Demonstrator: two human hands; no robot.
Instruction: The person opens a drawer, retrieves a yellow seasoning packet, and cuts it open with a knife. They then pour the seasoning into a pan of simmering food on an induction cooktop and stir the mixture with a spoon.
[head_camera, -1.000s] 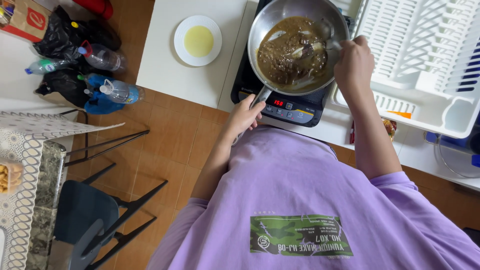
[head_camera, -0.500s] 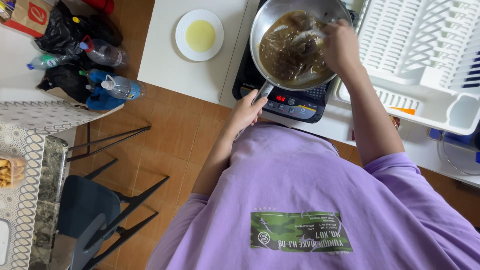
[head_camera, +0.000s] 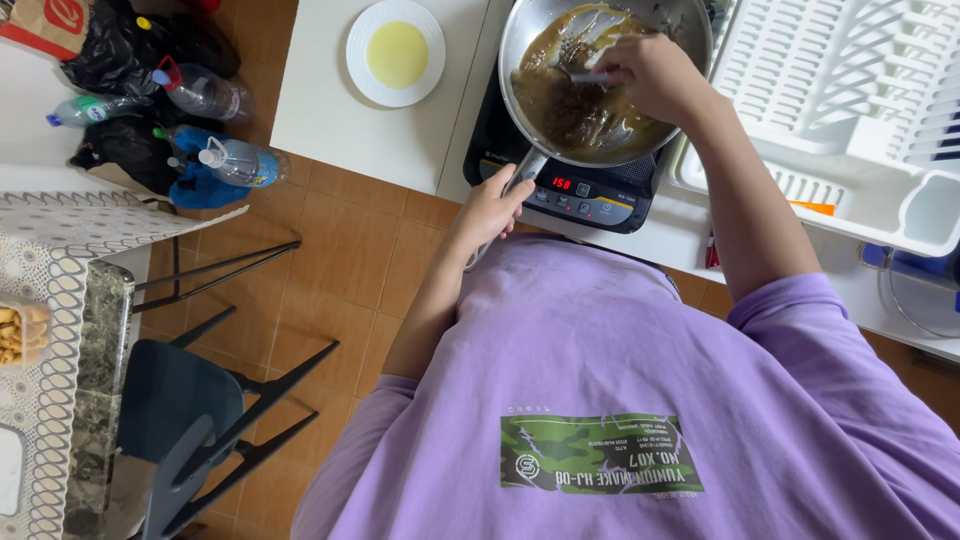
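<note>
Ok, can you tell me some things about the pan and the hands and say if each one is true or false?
1. The left hand holds the pan's handle. True.
2. The pan is empty. False: it holds a brown, saucy food.
3. The right hand holds a utensil over the pan. True.
4. The white plate sits inside the dish rack. False: it rests on the white counter beside the cooker; the white dish rack is on the other side.
5. The plastic bottles stand on the counter. False: they lie on the floor.
</note>
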